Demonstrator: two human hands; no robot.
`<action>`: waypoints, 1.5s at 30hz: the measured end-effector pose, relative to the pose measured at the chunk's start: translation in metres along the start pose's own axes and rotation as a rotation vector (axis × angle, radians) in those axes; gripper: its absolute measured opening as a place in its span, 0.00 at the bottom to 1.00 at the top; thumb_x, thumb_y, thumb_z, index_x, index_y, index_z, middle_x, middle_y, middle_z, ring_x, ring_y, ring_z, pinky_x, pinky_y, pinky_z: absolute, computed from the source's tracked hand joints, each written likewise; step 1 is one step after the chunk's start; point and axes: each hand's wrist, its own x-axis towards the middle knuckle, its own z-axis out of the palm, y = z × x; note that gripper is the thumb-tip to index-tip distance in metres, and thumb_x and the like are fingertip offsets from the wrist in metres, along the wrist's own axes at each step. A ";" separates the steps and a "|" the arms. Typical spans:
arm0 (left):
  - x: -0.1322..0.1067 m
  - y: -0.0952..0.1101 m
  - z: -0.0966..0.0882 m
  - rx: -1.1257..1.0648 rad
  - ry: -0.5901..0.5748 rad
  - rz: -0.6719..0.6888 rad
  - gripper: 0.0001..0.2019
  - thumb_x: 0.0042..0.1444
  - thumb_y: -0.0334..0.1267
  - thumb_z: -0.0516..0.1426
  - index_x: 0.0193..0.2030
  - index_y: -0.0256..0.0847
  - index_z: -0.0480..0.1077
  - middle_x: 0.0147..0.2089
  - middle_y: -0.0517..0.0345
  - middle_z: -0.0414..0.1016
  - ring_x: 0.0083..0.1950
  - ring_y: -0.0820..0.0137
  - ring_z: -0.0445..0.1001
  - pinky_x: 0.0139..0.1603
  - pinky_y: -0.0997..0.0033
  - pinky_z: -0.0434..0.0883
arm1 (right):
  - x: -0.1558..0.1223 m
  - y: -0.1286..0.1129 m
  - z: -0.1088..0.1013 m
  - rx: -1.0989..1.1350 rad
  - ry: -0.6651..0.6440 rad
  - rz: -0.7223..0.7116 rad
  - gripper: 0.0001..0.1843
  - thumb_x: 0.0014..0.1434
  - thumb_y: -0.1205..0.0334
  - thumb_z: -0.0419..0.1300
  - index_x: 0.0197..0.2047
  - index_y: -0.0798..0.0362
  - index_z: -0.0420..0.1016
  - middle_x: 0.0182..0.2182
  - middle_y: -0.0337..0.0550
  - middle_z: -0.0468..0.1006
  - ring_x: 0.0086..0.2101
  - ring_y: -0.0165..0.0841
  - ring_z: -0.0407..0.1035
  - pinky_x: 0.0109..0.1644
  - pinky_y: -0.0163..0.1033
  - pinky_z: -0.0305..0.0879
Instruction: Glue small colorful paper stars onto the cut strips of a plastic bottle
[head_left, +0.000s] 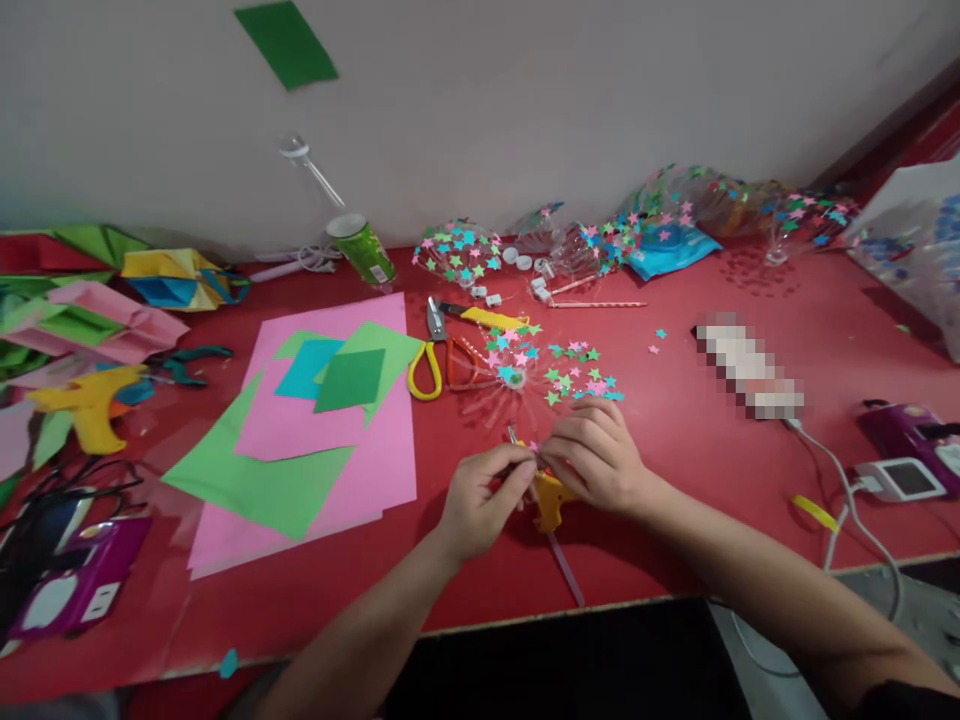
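My left hand is closed in a pinch, its fingertips at a small pink star. Close against it, my right hand has its fingers bent and drawn together; what they hold, if anything, is hidden. Beneath both hands lies a yellow glue gun, partly covered, with a clear glue stick sticking out toward the table's front edge. Just beyond the hands, clear plastic strips fan out from a bottle piece, and paper stars cover some of them. Loose colored stars lie to its right.
Left on the red table are pink and green paper sheets. Yellow-handled pliers and a yellow cutter lie behind. Star-covered plastic pieces line the wall. At right, a white cable runs to a charger.
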 end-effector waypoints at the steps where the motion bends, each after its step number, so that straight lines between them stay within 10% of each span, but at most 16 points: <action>1: 0.000 0.000 0.001 0.005 0.016 -0.003 0.08 0.61 0.37 0.54 0.34 0.38 0.72 0.23 0.61 0.74 0.21 0.77 0.70 0.24 0.78 0.69 | -0.002 0.001 0.002 0.006 -0.001 -0.001 0.05 0.62 0.70 0.58 0.41 0.53 0.73 0.33 0.41 0.77 0.34 0.31 0.67 0.50 0.45 0.67; 17: 0.009 0.001 -0.003 -0.270 -0.017 -0.240 0.10 0.55 0.42 0.59 0.28 0.39 0.68 0.21 0.63 0.69 0.19 0.77 0.67 0.22 0.77 0.68 | 0.000 0.000 -0.004 0.054 -0.108 -0.155 0.10 0.62 0.72 0.57 0.44 0.52 0.74 0.35 0.43 0.79 0.36 0.33 0.70 0.49 0.46 0.70; 24: 0.007 0.004 -0.003 -0.019 -0.016 -0.088 0.08 0.57 0.36 0.55 0.28 0.39 0.69 0.24 0.61 0.70 0.23 0.76 0.68 0.25 0.77 0.67 | 0.007 -0.001 -0.002 0.326 -0.137 0.264 0.01 0.61 0.65 0.60 0.38 0.53 0.73 0.32 0.43 0.77 0.35 0.34 0.70 0.39 0.42 0.67; 34: 0.007 0.000 0.002 -0.136 0.005 -0.185 0.05 0.55 0.38 0.58 0.32 0.39 0.70 0.23 0.63 0.70 0.22 0.76 0.70 0.24 0.77 0.68 | 0.007 -0.002 -0.001 0.503 -0.147 0.468 0.07 0.64 0.63 0.57 0.33 0.52 0.72 0.30 0.41 0.73 0.33 0.31 0.69 0.37 0.38 0.67; 41: 0.011 0.000 -0.016 -0.096 0.219 -0.084 0.05 0.57 0.37 0.57 0.31 0.39 0.70 0.27 0.61 0.74 0.22 0.78 0.69 0.25 0.78 0.69 | 0.001 -0.002 -0.022 0.121 -0.836 0.275 0.09 0.58 0.61 0.60 0.42 0.54 0.73 0.37 0.46 0.75 0.34 0.35 0.69 0.35 0.39 0.62; 45: 0.015 -0.006 -0.026 -0.121 0.307 -0.058 0.04 0.57 0.36 0.57 0.32 0.39 0.70 0.26 0.61 0.75 0.22 0.78 0.68 0.24 0.78 0.68 | -0.009 -0.009 -0.015 0.000 -0.940 0.215 0.13 0.51 0.71 0.59 0.42 0.54 0.73 0.39 0.47 0.75 0.38 0.40 0.69 0.38 0.43 0.63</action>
